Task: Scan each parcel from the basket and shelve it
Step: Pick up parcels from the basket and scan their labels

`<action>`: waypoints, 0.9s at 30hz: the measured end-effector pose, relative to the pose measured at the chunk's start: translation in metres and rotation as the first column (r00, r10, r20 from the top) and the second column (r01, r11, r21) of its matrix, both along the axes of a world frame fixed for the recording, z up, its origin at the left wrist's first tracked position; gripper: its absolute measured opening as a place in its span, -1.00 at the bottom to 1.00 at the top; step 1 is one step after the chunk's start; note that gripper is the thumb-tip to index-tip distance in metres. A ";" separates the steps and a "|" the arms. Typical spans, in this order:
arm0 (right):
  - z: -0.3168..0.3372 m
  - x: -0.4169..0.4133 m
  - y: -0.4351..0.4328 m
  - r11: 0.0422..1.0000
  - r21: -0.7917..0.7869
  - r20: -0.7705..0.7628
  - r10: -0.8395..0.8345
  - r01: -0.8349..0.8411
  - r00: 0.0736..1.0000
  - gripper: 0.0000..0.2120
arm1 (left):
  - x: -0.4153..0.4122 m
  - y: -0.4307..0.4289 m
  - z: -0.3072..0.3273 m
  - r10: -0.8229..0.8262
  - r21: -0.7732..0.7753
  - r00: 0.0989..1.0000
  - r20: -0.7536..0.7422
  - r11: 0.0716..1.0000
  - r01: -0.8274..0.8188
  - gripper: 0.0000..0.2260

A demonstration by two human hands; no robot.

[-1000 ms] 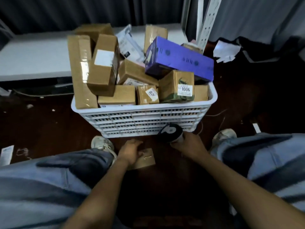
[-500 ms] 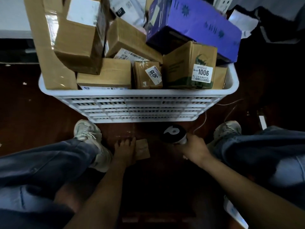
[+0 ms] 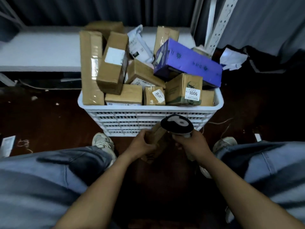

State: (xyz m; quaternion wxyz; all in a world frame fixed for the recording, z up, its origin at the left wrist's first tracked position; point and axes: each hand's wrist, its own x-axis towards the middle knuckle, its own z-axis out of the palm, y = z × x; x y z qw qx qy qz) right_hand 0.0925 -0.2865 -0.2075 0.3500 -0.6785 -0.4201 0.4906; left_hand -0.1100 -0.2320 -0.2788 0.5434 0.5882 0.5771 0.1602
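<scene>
A white slatted basket (image 3: 148, 111) stands on the dark floor in front of me, piled with several brown cardboard parcels, a purple box (image 3: 189, 63) and a white mailer bag (image 3: 138, 45). My left hand (image 3: 142, 144) grips a small brown parcel (image 3: 156, 136), lifted off the floor and tilted, just below the basket's front wall. My right hand (image 3: 193, 142) grips the handle of a black-headed scanner (image 3: 177, 124), whose head sits right beside the parcel's upper end.
A low white shelf board (image 3: 41, 48) runs behind the basket, with a white perforated shelf upright (image 3: 219, 25) at the back right. Crumpled white paper (image 3: 232, 60) lies on dark cloth at the right. My knees and shoes flank the hands. Scraps litter the floor at left.
My left hand has picked the small parcel up off the floor and tilted it toward the scanner. The scanner moved closer to the parcel. The view has tilted back up.
</scene>
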 end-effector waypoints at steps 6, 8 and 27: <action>0.051 0.011 0.013 0.958 0.232 -0.155 -0.135 0.169 0.979 -0.80 | -0.002 -0.002 0.078 0.246 -0.041 0.898 0.364 0.968 -0.249 -0.88; 0.069 0.012 0.027 0.950 0.263 -0.207 -0.112 0.166 0.972 -0.80 | -0.001 0.005 0.094 0.330 -0.148 0.808 0.489 0.944 -0.296 -0.86; 0.191 0.024 0.175 0.870 0.418 -0.297 -0.143 0.263 0.944 -0.73 | 0.056 0.153 0.233 0.018 0.236 0.977 0.214 0.969 -0.070 -0.04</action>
